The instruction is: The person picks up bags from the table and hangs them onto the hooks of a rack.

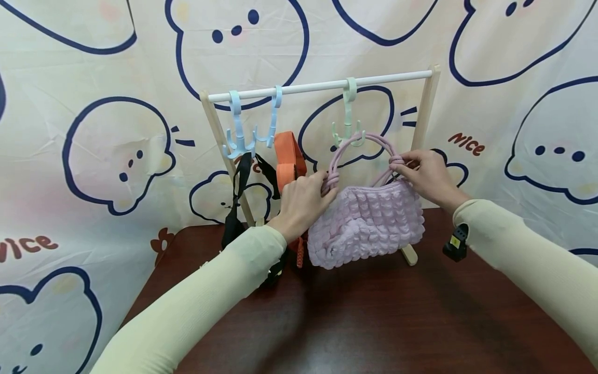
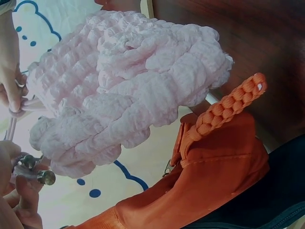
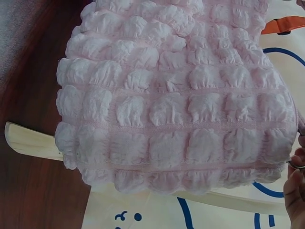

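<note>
A puffy pink handbag (image 1: 366, 223) hangs in front of the rack, its quilted side filling much of the right wrist view. My left hand (image 1: 303, 200) grips the left base of its looped handle (image 1: 344, 145), where the cord is knotted. At the other knot, my right hand (image 1: 427, 174) pinches the handle's right base. The top of the loop lies at the prongs of a green hook (image 1: 348, 111); whether it rests on a prong I cannot tell. Metal fittings (image 2: 46, 177) show by the left fingers in the left wrist view.
A white rail (image 1: 322, 88) on wooden posts carries two blue hooks (image 1: 238, 124) at the left. Black straps (image 1: 240, 182) and an orange bag (image 2: 214, 167) hang there, close to my left forearm. The rack's wooden foot (image 1: 409, 255) stands on the dark table (image 1: 374, 322).
</note>
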`<state>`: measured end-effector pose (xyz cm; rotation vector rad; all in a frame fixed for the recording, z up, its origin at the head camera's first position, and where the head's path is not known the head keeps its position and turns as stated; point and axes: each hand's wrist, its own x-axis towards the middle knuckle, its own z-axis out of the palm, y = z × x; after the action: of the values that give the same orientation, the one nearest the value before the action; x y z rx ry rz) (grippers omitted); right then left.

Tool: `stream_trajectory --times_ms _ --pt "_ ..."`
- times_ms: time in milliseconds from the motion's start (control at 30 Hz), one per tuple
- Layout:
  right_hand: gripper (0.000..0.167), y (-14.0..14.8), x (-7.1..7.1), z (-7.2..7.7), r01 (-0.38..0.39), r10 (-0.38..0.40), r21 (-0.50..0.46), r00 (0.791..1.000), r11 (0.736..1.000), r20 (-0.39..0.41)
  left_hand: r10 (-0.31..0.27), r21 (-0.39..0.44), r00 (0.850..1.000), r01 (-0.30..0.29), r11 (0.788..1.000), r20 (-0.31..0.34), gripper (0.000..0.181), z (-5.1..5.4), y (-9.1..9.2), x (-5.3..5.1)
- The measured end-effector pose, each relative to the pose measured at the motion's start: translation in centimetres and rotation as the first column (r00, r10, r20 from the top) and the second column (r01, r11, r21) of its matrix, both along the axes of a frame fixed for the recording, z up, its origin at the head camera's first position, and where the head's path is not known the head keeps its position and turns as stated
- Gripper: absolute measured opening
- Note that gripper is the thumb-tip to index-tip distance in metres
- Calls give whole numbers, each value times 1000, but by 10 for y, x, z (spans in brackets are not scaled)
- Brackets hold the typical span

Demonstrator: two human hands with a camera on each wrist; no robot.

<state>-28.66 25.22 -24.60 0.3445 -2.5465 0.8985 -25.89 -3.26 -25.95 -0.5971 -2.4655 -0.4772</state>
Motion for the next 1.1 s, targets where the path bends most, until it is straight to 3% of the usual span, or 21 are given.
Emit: stream_trajectory --times_ms 567,1100 --pt "27 0 -2 -7 -21 21 12 1000 1000 -20 6 -8 1000 -6 1000 0 26 -7 2 0" --pt "30 -3 0 -11 -20 20 17 1000 1000 17 4 -22 1000 -3 1000 24 18 -13 4 0"
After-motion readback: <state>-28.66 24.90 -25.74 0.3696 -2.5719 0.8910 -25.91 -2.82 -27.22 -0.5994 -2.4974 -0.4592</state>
